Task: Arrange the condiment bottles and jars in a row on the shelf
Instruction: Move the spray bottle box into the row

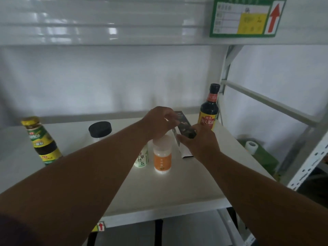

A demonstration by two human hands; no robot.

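Both my hands hold a dark flat packet (184, 127) above the middle of the white shelf (177, 189). My left hand (159, 121) pinches its upper edge, and my right hand (200, 141) grips its lower right side. Below them stand a white jar with an orange label (162, 155) and a white bottle with green print (142, 157), partly hidden by my left forearm. A dark soy sauce bottle (209, 109) is upright at the back right. At the left are a jar with a black lid (100, 129) and a dark sauce bottle with a green and yellow label (41, 141).
An upper shelf with a green price tag (246, 17) hangs overhead. The shelf's metal frame (266, 102) runs along the right side. Beyond it lie a white roll (251, 146) and a green object (262, 157). A small arrow tag (100, 227) marks the front edge.
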